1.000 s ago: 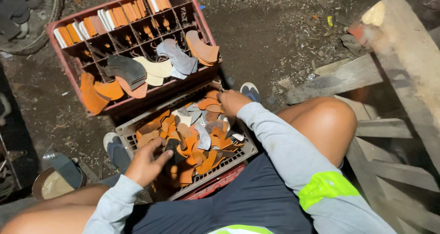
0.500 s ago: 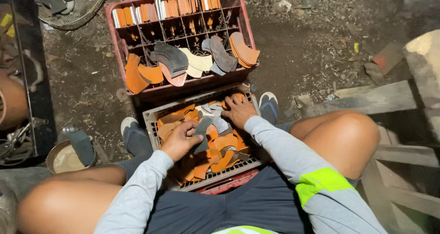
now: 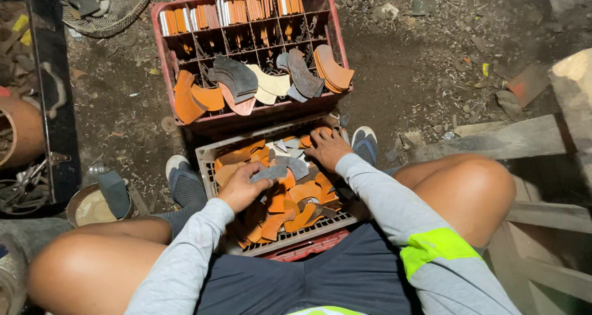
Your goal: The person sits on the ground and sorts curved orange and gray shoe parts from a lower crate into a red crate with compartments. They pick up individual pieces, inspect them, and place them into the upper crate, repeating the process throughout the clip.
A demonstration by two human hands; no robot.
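Dirt floor [image 3: 419,62], dark, strewn with small scraps and debris. Directly on it: a red crate [image 3: 185,125] with dividers; a grey crate [image 3: 206,158] just in front, touching or nearly touching it, apparently stacked on another red crate [image 3: 308,248]. Two grey shoes [image 3: 185,182] flank the grey crate. A round tin [image 3: 83,207] sits at left, a wire basket [image 3: 123,16] at upper left, wooden planks [image 3: 493,139] at right.

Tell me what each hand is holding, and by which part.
Left hand pinches a grey curved leather piece by its near end. Right hand lies flat on the pile, gripping nothing.
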